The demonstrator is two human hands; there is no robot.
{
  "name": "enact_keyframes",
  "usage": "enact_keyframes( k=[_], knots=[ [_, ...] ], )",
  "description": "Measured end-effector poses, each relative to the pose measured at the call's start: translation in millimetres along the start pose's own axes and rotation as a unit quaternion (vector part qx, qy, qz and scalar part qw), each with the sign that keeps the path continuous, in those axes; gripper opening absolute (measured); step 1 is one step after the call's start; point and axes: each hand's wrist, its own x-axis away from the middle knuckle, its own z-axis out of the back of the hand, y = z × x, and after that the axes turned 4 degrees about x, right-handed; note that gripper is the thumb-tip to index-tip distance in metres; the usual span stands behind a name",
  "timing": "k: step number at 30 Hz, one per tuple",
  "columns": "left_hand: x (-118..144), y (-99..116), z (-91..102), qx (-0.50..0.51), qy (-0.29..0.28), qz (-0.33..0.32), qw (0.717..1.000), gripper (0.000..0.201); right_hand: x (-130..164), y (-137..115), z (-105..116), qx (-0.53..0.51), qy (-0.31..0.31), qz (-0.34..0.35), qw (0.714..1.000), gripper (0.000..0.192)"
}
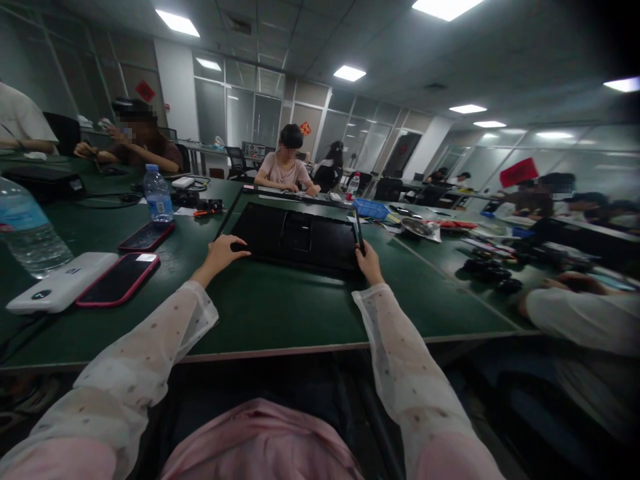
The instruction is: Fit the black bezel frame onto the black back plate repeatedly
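A flat black panel (295, 237), like the back of a monitor, lies on the green table (280, 307) in front of me. My left hand (223, 251) rests on the panel's near left corner, fingers spread over its edge. My right hand (369, 261) is at the near right corner, closed around a thin dark tool (359, 235) that points away along the panel's right side. Both my sleeves are sheer white with dots.
Left of the panel lie two red-cased phones (119, 279) (147, 235), a white power bank (60, 281) and two water bottles (158, 193) (27, 230). Small parts and a blue tray (371, 209) sit beyond. Other people sit around the table; a co-worker's sleeve (580, 319) is at right.
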Motion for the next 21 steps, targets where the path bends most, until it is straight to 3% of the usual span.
enact_keyframes(
  k=[12,21],
  knots=[
    [-7,-24,-15.0,-0.070,-0.084,-0.054,0.993,0.031,3,23,-3,0.198,-0.009,0.051,0.979,0.053],
    [0,-19,-16.1,-0.142,-0.081,-0.028,0.986,0.038,5,21,-1,0.219,-0.023,0.013,0.975,0.053]
  ],
)
